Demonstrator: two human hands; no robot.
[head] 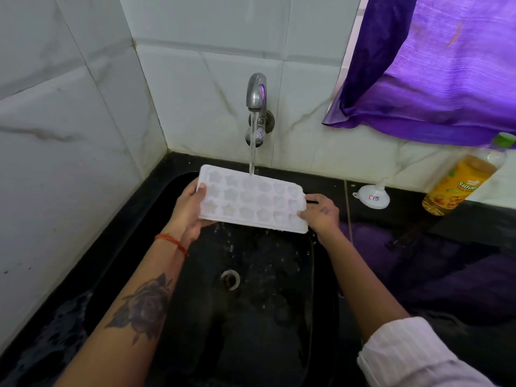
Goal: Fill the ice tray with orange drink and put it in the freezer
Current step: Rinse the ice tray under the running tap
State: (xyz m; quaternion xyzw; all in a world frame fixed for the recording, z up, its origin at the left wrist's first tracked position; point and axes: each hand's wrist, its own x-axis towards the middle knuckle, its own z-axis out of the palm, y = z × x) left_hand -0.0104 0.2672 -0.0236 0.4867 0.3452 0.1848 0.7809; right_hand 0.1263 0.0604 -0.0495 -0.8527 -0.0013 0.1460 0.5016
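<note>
2 hands, left hand (187, 210) and right hand (321, 212), have fingers clamped on the wet ice tray's (252, 201) short ends; light, stiff, likely slippery.

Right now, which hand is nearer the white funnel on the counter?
The right hand. It grips the ice tray's right end, with the funnel just beyond it on the counter. The left hand holds the tray's far end, a full tray length further away.
</note>
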